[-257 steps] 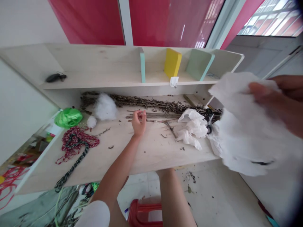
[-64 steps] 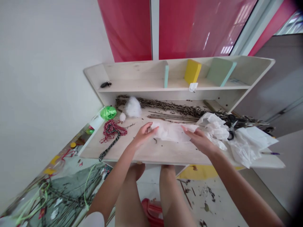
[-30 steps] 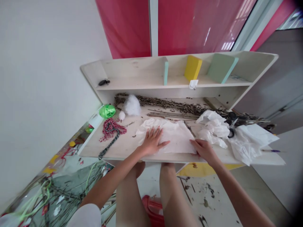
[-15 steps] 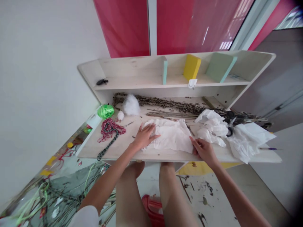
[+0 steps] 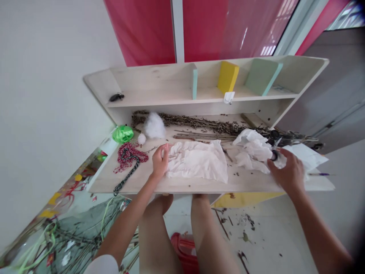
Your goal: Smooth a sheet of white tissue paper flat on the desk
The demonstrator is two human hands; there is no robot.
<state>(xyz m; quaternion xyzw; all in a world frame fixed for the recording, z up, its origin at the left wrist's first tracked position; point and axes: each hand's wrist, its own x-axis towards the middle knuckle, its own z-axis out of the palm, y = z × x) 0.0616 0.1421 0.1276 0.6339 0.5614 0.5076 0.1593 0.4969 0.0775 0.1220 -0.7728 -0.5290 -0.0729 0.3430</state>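
A crumpled white tissue sheet [image 5: 196, 160] lies flat on the pale wooden shelf board [image 5: 194, 184]. My left hand [image 5: 159, 161] rests at its left edge, fingers drawn together, holding nothing I can make out. My right hand [image 5: 285, 170] is far to the right, its fingertips at the black-handled scissors [image 5: 273, 155]. These scissors sit among white tissue, between a crumpled pile [image 5: 252, 152] and a white sheet [image 5: 303, 158]. Dried seed stems [image 5: 194, 121] and bare sticks [image 5: 199, 137] lie behind the tissue.
Cotton wool [image 5: 154, 126], a green ribbon ball [image 5: 122, 134] and a red-and-white cord [image 5: 127, 156] lie left on the board. A yellow block [image 5: 227, 78] stands in the upper shelf. Plant debris covers the floor below, near a red stool [image 5: 185, 251].
My right hand has left the tissue's right edge and moved right to the scissors. My left hand has slid left and drawn its fingers together. The tissue stays in place.
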